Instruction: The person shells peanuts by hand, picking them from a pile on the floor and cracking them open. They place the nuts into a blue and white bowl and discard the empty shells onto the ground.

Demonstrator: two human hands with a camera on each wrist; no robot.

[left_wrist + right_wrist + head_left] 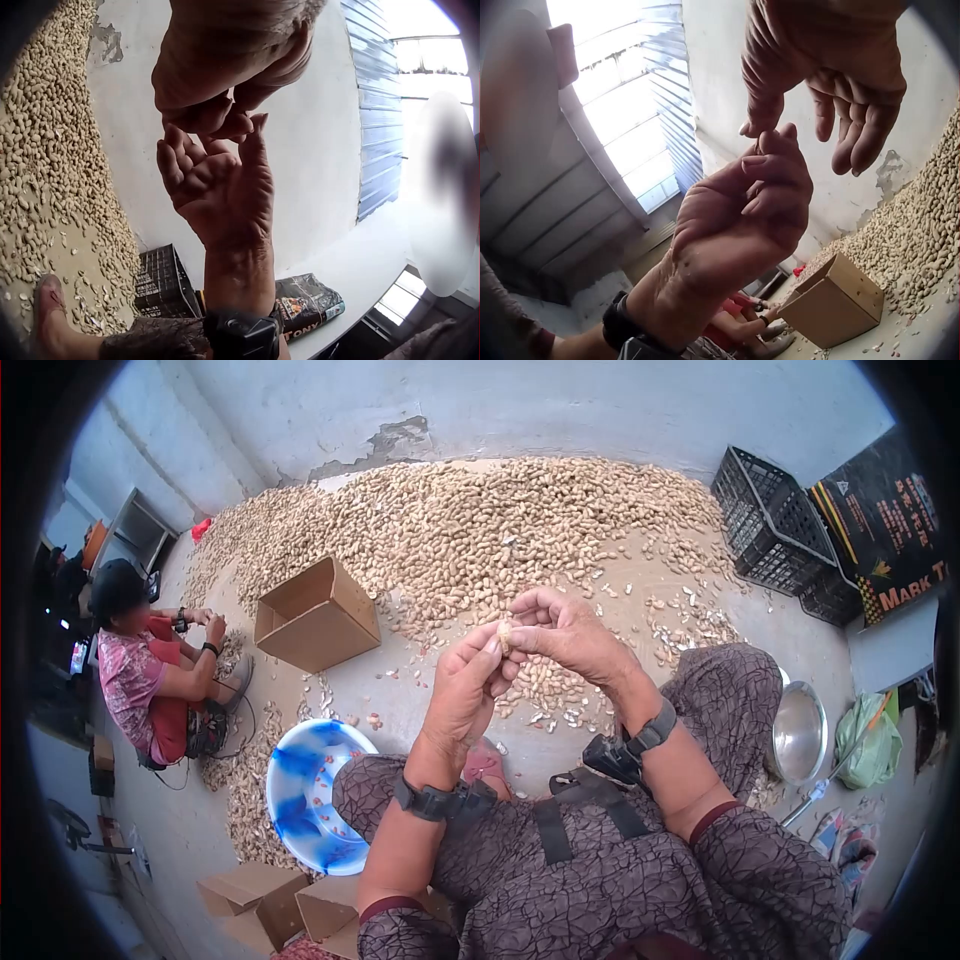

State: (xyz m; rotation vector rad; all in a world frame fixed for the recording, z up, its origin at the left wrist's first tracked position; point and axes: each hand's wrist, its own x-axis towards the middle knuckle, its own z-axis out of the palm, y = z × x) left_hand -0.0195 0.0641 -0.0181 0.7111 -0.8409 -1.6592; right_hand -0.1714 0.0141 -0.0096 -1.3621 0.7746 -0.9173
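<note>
Both hands meet over the floor in front of the lap, around a single peanut in its shell [504, 636]. My left hand [468, 682] pinches it between thumb and fingers from the left. From the right, the thumb and forefinger of my right hand [572, 640] grip the same peanut. In the left wrist view the right hand [225, 187] shows palm side, fingertips touching the left hand's. Fingers mostly hide the peanut in both wrist views. A large heap of unshelled peanuts [480, 540] spreads along the wall beyond the hands.
A blue-and-white basin [290, 785] with some kernels stands by the left knee. Beyond it is an open cardboard box [325, 625]. Another person [150, 670] sits at far left. Right are a black crate [765, 525], a metal bowl [800, 735] and a green bag [868, 745].
</note>
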